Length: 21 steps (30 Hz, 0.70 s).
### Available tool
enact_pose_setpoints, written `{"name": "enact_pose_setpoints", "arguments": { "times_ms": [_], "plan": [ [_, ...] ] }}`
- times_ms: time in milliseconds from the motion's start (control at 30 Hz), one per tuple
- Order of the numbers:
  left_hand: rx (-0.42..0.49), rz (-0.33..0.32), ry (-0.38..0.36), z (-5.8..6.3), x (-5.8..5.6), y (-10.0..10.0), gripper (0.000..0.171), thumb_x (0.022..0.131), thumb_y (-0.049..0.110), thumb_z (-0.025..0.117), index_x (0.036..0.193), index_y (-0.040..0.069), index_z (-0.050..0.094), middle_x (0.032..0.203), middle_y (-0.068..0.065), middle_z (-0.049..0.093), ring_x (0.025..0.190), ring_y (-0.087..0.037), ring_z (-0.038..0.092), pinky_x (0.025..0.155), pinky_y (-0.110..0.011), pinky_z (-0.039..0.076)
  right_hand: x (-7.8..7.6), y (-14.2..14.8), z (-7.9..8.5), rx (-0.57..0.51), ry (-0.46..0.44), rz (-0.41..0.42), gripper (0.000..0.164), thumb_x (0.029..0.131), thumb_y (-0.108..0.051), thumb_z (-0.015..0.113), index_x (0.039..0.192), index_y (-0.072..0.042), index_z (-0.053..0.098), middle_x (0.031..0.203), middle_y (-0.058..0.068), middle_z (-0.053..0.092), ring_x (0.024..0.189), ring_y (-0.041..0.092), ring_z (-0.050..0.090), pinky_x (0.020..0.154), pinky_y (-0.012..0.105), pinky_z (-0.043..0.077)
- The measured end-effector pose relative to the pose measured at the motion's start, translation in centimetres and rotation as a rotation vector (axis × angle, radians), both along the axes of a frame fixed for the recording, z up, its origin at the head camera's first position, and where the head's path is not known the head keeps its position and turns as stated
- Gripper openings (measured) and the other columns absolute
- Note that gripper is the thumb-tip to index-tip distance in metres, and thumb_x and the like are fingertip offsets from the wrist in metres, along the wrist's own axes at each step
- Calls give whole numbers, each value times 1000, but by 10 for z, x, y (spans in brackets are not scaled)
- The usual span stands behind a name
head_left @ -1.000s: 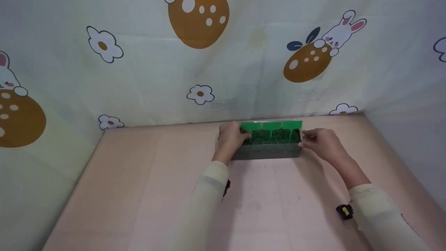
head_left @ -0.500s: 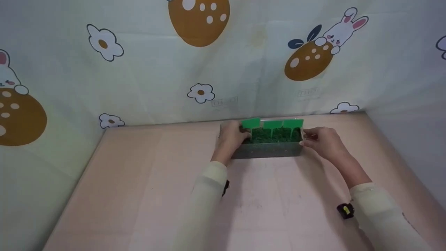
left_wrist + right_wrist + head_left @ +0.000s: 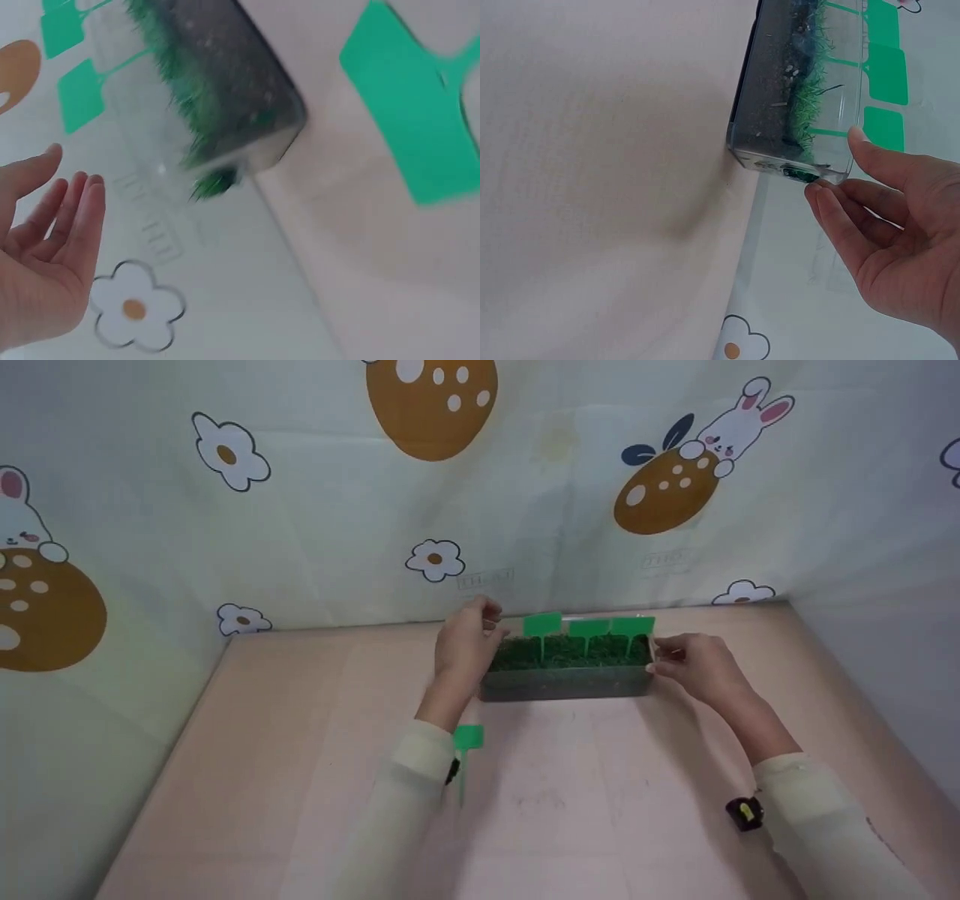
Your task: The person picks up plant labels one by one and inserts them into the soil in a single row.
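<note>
A clear plastic planter box (image 3: 562, 684) with dark soil and green grass stands at the back of the table. Three green plant labels (image 3: 541, 625) stick upright in its grass. My right hand (image 3: 701, 664) pinches the right end wall, thumb at the rim and fingers against the outside, as the right wrist view shows. Just off the planter's left end is my left hand (image 3: 461, 649), raised and with nothing in it. Its fingers are loosely bent and apart from the box in the left wrist view. Another green plant label (image 3: 468, 737) lies on the table beside my left sleeve.
The pinkish table (image 3: 300, 780) meets a patterned cloth wall (image 3: 337, 525) right behind the planter. More cloth hangs along the left and right sides. A small black device (image 3: 744, 814) is worn at the right sleeve.
My left hand has let go of the leftmost label and drawn back left and up from the planter. That label shifted slightly. The loose label has come into view. My right hand keeps its hold.
</note>
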State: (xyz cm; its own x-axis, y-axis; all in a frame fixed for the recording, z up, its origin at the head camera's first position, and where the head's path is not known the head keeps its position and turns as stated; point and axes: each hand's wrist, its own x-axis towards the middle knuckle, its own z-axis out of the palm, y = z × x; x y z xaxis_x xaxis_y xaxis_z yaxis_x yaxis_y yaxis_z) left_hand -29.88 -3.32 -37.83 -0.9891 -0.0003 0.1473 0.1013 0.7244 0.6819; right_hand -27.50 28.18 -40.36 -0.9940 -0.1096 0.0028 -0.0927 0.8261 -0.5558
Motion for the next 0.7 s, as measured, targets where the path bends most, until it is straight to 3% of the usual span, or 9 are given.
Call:
{"name": "enact_pose_setpoints", "arguments": {
  "times_ms": [133, 300, 433, 567, 700],
  "plan": [
    [-132, -9, -54, 13, 21, -19, 14, 94, 21, 71, 105, 13, 68, 100, -2, 72, 90, -17, 68, 77, -31, 56, -1, 0, 0, 5, -5, -2, 47, 93, -16, 70, 133, 8, 58, 124, 30, 65, 110, 39, 65, 92, 53, 54],
    [-312, -84, -260, 16, 46, -40, 10, 94, 20, 70, 92, 10, 73, 85, -2, 73, 73, -16, 64, 61, -27, 49, -2, -1, 1, 7, -23, -5, 49, 94, -16, 69, 134, 8, 57, 127, 31, 63, 113, 40, 64, 94, 53, 53],
    [-413, -132, -412, 6, 61, -50, 18, 89, 19, 75, 78, 6, 77, 67, -3, 72, 59, -12, 57, 51, -23, 42, -2, -2, 2, 1, -33, -3, 49, 94, -17, 69, 135, 8, 57, 129, 31, 62, 113, 40, 63, 95, 54, 53],
    [-503, -141, -492, -11, 73, -51, 26, 84, 23, 81, 67, 5, 72, 55, -2, 63, 51, -12, 46, 46, -23, 35, -2, -3, 2, -2, -37, -3, 49, 94, -17, 69, 135, 8, 57, 128, 31, 62, 113, 39, 64, 94, 53, 53],
    [-569, -139, -514, -28, 80, -45, 29, 78, 29, 85, 81, 5, 69, 62, -1, 55, 54, -14, 45, 48, -24, 38, -1, -2, 1, -2, -43, -8, 49, 94, -17, 69, 135, 8, 56, 128, 31, 62, 112, 39, 64, 94, 53, 54]
  ]
}}
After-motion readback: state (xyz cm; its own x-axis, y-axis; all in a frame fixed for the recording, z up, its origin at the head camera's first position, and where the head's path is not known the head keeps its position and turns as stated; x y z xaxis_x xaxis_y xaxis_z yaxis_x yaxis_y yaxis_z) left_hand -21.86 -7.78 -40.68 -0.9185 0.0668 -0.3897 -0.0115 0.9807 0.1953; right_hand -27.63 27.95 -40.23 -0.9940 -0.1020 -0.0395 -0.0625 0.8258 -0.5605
